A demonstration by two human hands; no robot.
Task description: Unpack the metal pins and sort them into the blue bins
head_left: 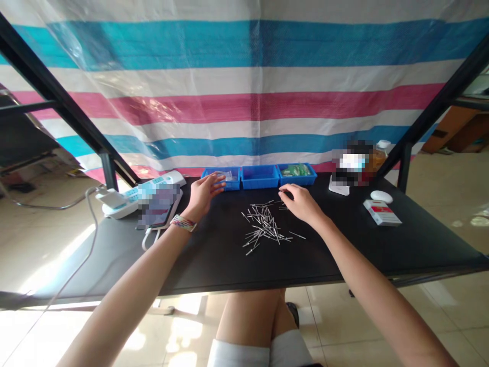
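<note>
My left hand (pixel 204 194) is at the front of the left blue bin (pixel 206 179), fingers stretched out and slightly apart, holding nothing that shows. That bin has clear plastic packets in it. My right hand (pixel 301 202) hovers just in front of the right blue bin (pixel 298 181), thumb and index finger curled together in a pinch. Whatever may be between those fingertips is too small to make out. Green-and-clear packets (pixel 296 169) lie in the right bin. Between my hands, a loose pile of thin silver blind rivets (pixel 265 224) lies scattered on the black table (pixel 217 255).
A middle blue bin (pixel 260 177) joins the row. On the left are a power strip (pixel 168 179) with a plugged-in charger (pixel 110 196) and a blurred phone (pixel 160 206). At right sit a red-and-white box (pixel 382 212), a white oval case (pixel 381 197) and a bottle (pixel 379 155).
</note>
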